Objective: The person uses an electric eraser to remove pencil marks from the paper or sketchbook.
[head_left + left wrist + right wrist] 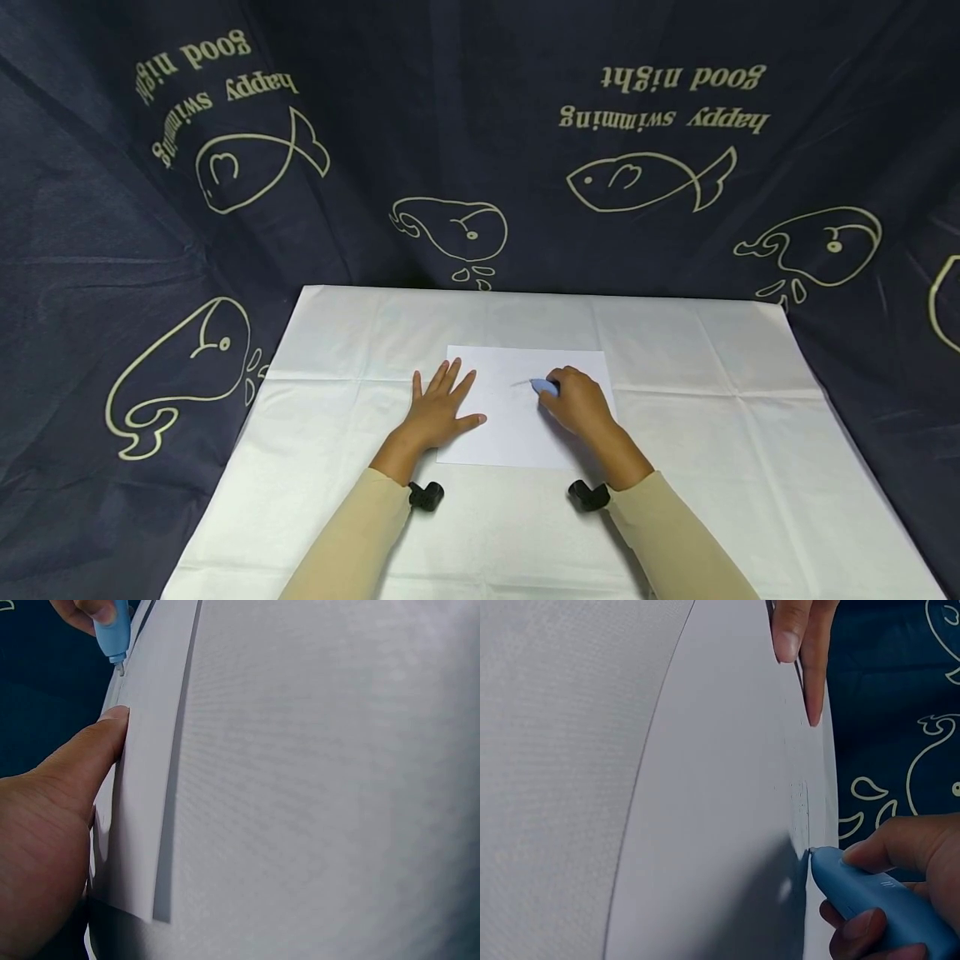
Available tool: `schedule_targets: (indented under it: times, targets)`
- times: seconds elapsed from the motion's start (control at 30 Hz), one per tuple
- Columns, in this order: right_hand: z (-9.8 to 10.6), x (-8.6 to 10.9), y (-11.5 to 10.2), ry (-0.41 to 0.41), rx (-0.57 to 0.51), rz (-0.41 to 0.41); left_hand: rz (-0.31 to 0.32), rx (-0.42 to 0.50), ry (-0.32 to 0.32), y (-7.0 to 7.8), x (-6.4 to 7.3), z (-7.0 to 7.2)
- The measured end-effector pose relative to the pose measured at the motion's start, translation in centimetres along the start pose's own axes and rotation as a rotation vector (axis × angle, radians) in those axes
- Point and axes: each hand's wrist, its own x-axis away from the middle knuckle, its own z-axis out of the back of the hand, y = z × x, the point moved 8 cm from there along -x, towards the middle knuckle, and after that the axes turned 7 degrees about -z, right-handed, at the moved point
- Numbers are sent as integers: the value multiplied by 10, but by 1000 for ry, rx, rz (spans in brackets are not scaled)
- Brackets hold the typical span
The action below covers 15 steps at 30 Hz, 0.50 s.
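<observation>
A white sheet of paper (510,437) lies on the white-covered table. My left hand (437,417) rests on the sheet's left part, fingers spread; in the left wrist view its thumb (101,742) presses the paper. In my right hand (583,406) I grip a light blue, pen-like electric eraser (881,896), thumb on top and fingers curled beneath. Its small narrow tip (120,669) meets the paper right of the middle. A faint grey line (521,383) runs leftward from the tip, with tiny dark specks beside it in the right wrist view.
White cloth (360,333) with fold creases covers the table. Behind and beside it hangs a dark blue curtain (525,242) printed with fish, whales and upside-down lettering. Black wrist mounts (427,497) sit at both beige sleeves (352,533).
</observation>
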Motion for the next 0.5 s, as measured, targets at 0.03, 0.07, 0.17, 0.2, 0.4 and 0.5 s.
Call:
schedule_targets:
  times: [0.03, 0.07, 0.17, 0.2, 0.4, 0.5]
  targets:
    - [0, 0, 0, 0, -1, -3, 3, -2, -4, 0, 0, 0]
    - [0, 0, 1, 2, 1, -5, 5, -3, -6, 0, 0, -1]
    - [0, 0, 1, 0, -4, -6, 7, -7, -3, -1, -1, -1]
    - [0, 1, 1, -3, -7, -10, 7, -7, -1, -1, -1, -1]
    - [0, 1, 2, -14, -17, -25, 7, -10, -7, -1, -1, -1]
    - [0, 1, 2, -6, -17, -24, 4, -4, -2, 0, 0, 0]
